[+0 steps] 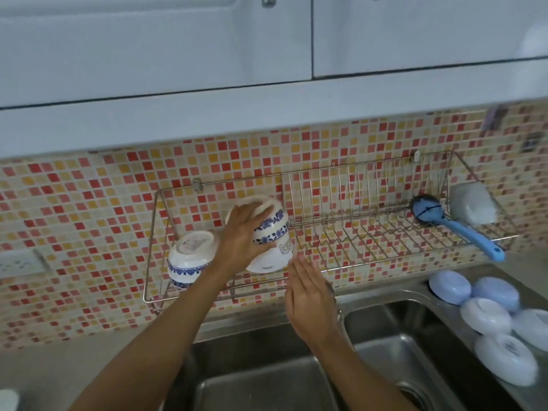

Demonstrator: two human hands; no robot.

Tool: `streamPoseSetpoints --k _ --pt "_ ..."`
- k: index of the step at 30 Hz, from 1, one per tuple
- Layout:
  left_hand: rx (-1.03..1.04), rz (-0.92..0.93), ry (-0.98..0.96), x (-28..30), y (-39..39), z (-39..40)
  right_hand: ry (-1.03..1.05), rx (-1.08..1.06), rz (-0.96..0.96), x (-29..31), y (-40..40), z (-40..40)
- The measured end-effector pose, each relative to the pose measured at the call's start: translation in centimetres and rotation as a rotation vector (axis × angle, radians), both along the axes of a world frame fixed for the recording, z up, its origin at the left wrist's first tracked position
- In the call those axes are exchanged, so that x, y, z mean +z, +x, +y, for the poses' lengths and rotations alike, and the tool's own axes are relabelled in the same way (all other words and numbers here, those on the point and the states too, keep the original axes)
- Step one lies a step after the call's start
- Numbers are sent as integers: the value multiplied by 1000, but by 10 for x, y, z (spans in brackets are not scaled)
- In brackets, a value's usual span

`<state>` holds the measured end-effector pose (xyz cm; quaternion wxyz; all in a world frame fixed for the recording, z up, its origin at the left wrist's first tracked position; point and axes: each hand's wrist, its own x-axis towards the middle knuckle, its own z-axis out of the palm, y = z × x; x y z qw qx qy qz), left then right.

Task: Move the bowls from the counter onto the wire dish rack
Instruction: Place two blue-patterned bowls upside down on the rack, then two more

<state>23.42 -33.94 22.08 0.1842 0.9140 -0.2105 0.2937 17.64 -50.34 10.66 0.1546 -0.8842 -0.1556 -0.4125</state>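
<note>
Left hand [240, 232] fingers [250, 210] are spread and clamped over the upturned base and wall of a blue-patterned bowl [271, 225], thumb low on the wall. That bowl is tipped mouth-down at about 9 o'clock in frame, over the left bay of the wire dish rack [355, 229], touching or nesting on a plain white bowl [268, 259] beneath it; can't tell if it's fully seated, the hand covers the contact

Right hand [308, 298] sits just at 5 o'clock of that pair, fingers straight and together, flat palm, holding nothing, apart from the rack's front wire

A second patterned bowl [189, 258] is already racked at 8 o'clock of the held one, base up. Right bay of the rack carries a blue brush [453, 226] and a pale cup-like item [473, 209]

Remaining bowls [489, 318] lie inverted in a cluster on the steel tabletop [444, 277] at 4 o'clock, beside the sink [267, 375]

Handling, judged: glazed ceramic, rigid, moderately heavy, chips on knocks against wire or another bowl, likely wet so slick. Best hold is palm over the foot ring with fingers down the wall, as here, or pinch at the rim. Set down slowly, don't drop onto the lower bowl
</note>
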Motion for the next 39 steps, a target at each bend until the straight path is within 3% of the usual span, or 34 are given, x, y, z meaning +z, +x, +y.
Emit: streamPoseSetpoints --k 4,10,23,39 --pt "33 43 172 -16 6 0 6 -8 -20 -2 1 1" --pt "30 62 245 -36 13 3 47 26 9 -5 2 1" --pt "-33 62 216 -41 13 11 85 39 24 -5 1 3" --pt "-74 173 32 -45 2 12 135 51 60 -4 -1 6"
